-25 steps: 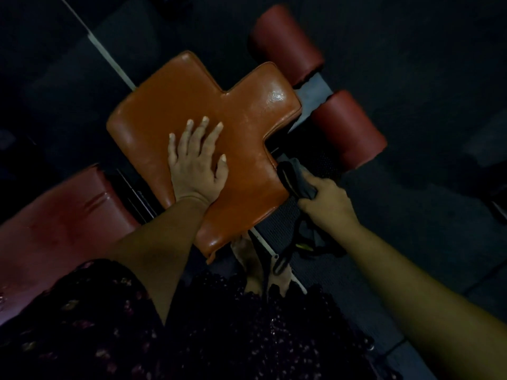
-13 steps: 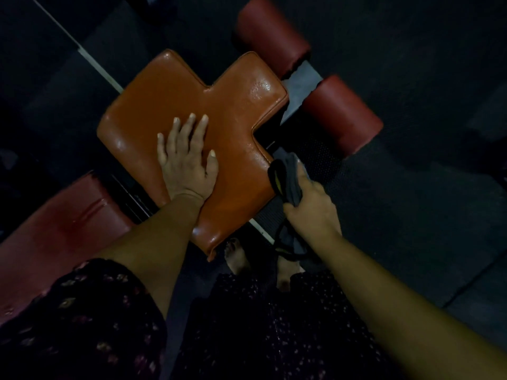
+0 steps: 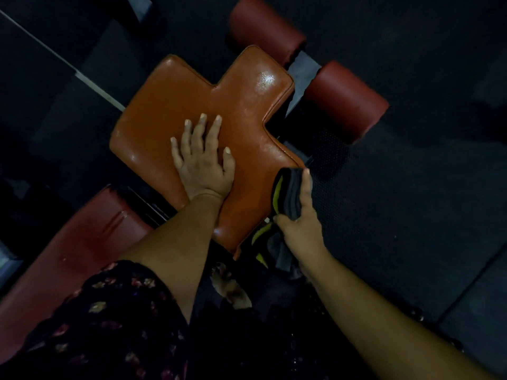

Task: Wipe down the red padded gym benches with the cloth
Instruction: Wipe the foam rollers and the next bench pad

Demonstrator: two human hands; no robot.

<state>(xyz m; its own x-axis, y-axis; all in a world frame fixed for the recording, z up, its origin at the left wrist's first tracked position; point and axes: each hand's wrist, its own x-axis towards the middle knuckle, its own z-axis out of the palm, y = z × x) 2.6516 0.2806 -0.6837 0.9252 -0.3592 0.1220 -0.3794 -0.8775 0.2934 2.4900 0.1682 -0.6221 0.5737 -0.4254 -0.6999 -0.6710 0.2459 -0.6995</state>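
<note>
The left hand (image 3: 204, 163) lies flat, fingers spread, on the orange-red pad (image 3: 192, 111). The right hand (image 3: 300, 215) grips a folded dark cloth (image 3: 288, 193) against the pad's right edge — its loose end trails below, lost in shadow. Two rollers (image 3: 345, 101) sit beyond; a darker pad (image 3: 82, 242) is cut off lower left.

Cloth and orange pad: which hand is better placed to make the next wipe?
The right hand. It already grips the cloth at the near edge of the orange pad. The left hand lies flat on the pad, fingers straight, holding nothing.
</note>
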